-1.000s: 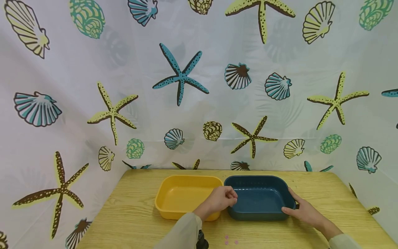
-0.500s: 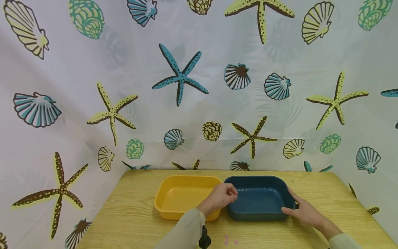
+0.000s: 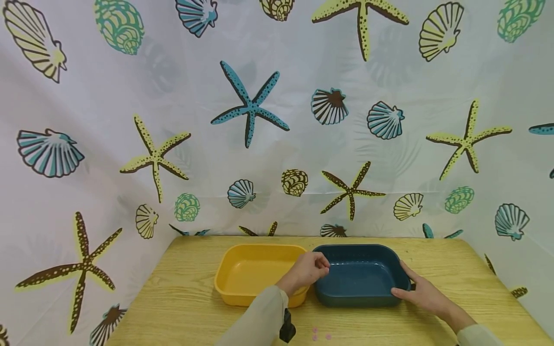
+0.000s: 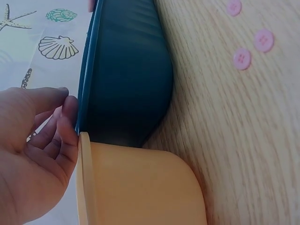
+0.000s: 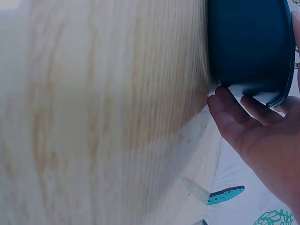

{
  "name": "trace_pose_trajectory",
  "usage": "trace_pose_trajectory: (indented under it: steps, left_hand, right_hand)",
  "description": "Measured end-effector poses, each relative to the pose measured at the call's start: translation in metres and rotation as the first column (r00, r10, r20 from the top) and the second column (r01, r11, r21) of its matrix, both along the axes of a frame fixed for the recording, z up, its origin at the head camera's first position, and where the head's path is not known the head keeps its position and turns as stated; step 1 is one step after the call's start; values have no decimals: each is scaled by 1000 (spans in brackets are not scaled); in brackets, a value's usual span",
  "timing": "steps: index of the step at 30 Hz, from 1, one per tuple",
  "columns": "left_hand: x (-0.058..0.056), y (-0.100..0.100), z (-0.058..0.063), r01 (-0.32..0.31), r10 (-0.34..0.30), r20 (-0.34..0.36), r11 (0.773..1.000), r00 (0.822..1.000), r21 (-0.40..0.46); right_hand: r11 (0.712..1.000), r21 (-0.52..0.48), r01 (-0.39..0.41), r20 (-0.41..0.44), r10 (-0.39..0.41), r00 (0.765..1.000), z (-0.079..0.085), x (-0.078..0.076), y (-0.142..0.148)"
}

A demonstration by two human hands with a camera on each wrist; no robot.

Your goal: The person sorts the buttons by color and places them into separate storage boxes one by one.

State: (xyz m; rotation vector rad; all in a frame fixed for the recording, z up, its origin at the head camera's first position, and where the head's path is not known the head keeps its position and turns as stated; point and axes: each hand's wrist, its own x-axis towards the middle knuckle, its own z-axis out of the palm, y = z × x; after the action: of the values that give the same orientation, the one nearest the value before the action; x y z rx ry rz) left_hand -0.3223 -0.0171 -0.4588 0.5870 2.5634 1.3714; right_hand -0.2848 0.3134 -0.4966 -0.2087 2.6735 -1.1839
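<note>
My left hand (image 3: 304, 269) is over the meeting rims of the yellow dish (image 3: 220, 283) and the dark blue dish (image 3: 359, 300). In the left wrist view its fingers (image 4: 55, 140) are curled and the thumb tip comes close to the index fingertip; I see nothing between them. My right hand (image 3: 426, 295) grips the right end of the blue dish, thumb at the near rim and fingers round the outside. Its fingertips (image 5: 225, 96) touch the dish's outer wall low down. Three pink buttons (image 4: 264, 41) lie on the table in front of the dishes.
Both rectangular dishes stand side by side on the wood-grain table (image 3: 186, 307). A white cloth (image 3: 268, 158) printed with starfish and shells hangs behind the table and along both sides. The left sleeve (image 3: 259, 317) passes in front of the yellow dish.
My left hand has shifted slightly up and away from me, its fingers still curled. The right hand stays at the blue dish, and the buttons have not moved.
</note>
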Motion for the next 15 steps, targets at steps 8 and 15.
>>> trace_pose_trajectory:
  steps: [8, 15]
  left_hand:
    - [-4, 1, 0, -5, 5, 21, 1000, 1000, -6]
    - [-7, 1, -2, -2, 2, 3, 1000, 1000, -20]
  right_hand:
    - [1000, 7, -5, -8, 5, 1000, -1, 0, 0]
    - [1000, -2, -9, -12, 9, 1000, 1, 0, -1]
